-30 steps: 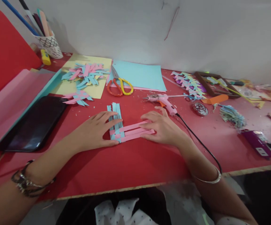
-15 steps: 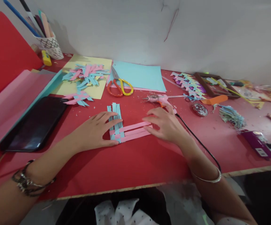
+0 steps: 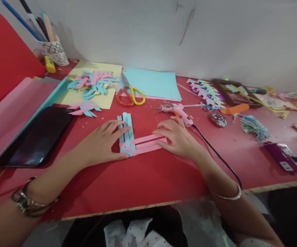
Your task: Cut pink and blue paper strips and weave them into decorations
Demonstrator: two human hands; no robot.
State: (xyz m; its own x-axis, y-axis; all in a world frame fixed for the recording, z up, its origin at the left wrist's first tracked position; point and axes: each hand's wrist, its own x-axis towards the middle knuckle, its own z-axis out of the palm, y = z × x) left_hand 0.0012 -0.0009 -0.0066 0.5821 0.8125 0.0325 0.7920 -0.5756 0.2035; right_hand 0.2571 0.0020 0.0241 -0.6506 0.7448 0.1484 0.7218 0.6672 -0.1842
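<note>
Woven paper strips lie on the red tabletop in an L shape. Blue strips (image 3: 129, 123) point away from me and pink strips (image 3: 148, 148) run to the right, crossing in a small checkered corner (image 3: 127, 148). My left hand (image 3: 103, 140) rests at the left of the weave, fingers spread, its fingertips on the blue strips and the thumb by the corner's lower edge. Over the right ends of the pink strips lies my right hand (image 3: 176, 137), fingers apart, its fingertips touching them. A pink glue gun (image 3: 178, 109) lies just beyond the right hand.
Scissors (image 3: 131, 94) and a pile of folded strips (image 3: 94, 82) lie on paper sheets behind the weave. A phone (image 3: 37, 137) is at the left, a pen cup (image 3: 54, 51) at the back left. The glue gun's cord (image 3: 217, 156) curves to the right; a purple punch (image 3: 284, 157) lies farther right.
My right hand has shifted slightly left along the pink strips, uncovering more of the glue gun's handle. The left hand and the weave stay nearly in place.
</note>
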